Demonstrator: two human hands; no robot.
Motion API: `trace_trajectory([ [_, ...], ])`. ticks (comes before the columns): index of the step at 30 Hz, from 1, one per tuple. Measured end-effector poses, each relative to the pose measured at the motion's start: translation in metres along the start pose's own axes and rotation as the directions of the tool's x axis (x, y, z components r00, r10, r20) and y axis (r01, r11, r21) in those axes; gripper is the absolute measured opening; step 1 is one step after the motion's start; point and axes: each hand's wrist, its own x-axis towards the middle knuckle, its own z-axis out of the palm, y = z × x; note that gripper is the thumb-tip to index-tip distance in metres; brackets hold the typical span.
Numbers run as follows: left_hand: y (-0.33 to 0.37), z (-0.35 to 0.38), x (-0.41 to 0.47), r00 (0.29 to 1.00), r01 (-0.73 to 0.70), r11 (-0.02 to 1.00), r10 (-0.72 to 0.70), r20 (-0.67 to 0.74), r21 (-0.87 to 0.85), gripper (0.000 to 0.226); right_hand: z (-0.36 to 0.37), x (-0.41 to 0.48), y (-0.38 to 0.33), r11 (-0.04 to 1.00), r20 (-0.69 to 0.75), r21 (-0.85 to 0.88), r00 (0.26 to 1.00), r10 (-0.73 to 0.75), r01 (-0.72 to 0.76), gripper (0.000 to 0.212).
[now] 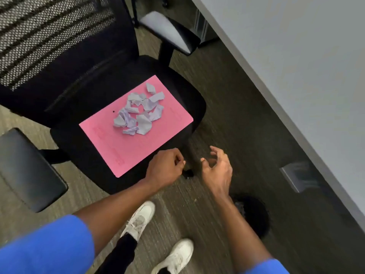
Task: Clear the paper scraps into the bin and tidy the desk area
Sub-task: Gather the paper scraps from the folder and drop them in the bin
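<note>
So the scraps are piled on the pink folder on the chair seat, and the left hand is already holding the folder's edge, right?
Not quite. The head view shows the scraps piled on the pink folder on the chair seat, but the left hand is not holding it: it is loosely curled just off the folder's near edge, gripping nothing visible.

No readable text anywhere. Pink folder (136, 127), on the chair seat just beyond the left hand (165, 168), carries faint red print along its edges and a small red block at the corner nearest that hand, all too blurred to read.
</note>
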Motion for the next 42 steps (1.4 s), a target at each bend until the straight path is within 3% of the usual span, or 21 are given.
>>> trace_trajectory([
  [3, -0.027, -0.050, 0.015, 0.974, 0.001, 0.989, 0.033, -0.225, 0.150, 0.024, 0.017, 0.008, -0.040, 0.985, 0.110, -0.078, 0.983, -0.144, 0.153, 0.057],
  [6, -0.057, -0.093, 0.037, 0.947, 0.110, 0.950, -0.011, -0.320, 0.293, 0.070, 0.041, 0.019, -0.081, 0.945, 0.252, -0.159, 0.937, -0.241, 0.285, 0.070],
  [9, -0.083, -0.123, 0.059, 0.965, 0.217, 0.922, -0.152, -0.215, 0.321, 0.119, 0.071, 0.029, -0.117, 0.906, 0.374, -0.236, 0.894, -0.248, 0.351, 0.083],
  [12, -0.101, -0.134, 0.072, 0.988, 0.151, 0.925, -0.130, -0.085, 0.349, 0.133, 0.101, 0.039, -0.141, 0.857, 0.456, -0.296, 0.851, -0.261, 0.422, 0.091],
  [15, -0.111, -0.130, 0.076, 0.997, 0.070, 0.923, -0.053, -0.055, 0.378, 0.119, 0.128, 0.049, -0.155, 0.814, 0.519, -0.328, 0.811, -0.268, 0.479, 0.092],
  [19, -0.121, -0.121, 0.078, 0.995, -0.006, 0.930, 0.044, -0.093, 0.368, 0.074, 0.153, 0.060, -0.165, 0.730, 0.542, -0.413, 0.791, -0.284, 0.545, 0.089],
  [25, -0.133, -0.111, 0.077, 0.990, -0.017, 0.945, 0.062, -0.129, 0.325, 0.055, 0.157, 0.063, -0.165, 0.651, 0.532, -0.458, 0.774, -0.345, 0.605, 0.055],
  [31, -0.138, -0.100, 0.065, 0.973, 0.007, 0.977, 0.043, -0.227, 0.212, 0.038, 0.150, 0.049, -0.149, 0.765, 0.438, -0.349, 0.816, -0.377, 0.541, 0.022],
  [36, -0.137, -0.088, 0.053, 0.973, 0.020, 0.987, 0.018, -0.232, 0.160, 0.027, 0.137, 0.035, -0.133, 0.893, 0.338, -0.221, 0.890, -0.307, 0.392, 0.016],
  [42, -0.117, -0.059, 0.037, 0.972, -0.028, 0.998, 0.039, -0.233, 0.050, 0.013, 0.105, 0.018, -0.090, 0.975, 0.095, -0.066, 0.974, -0.205, 0.212, 0.017],
])
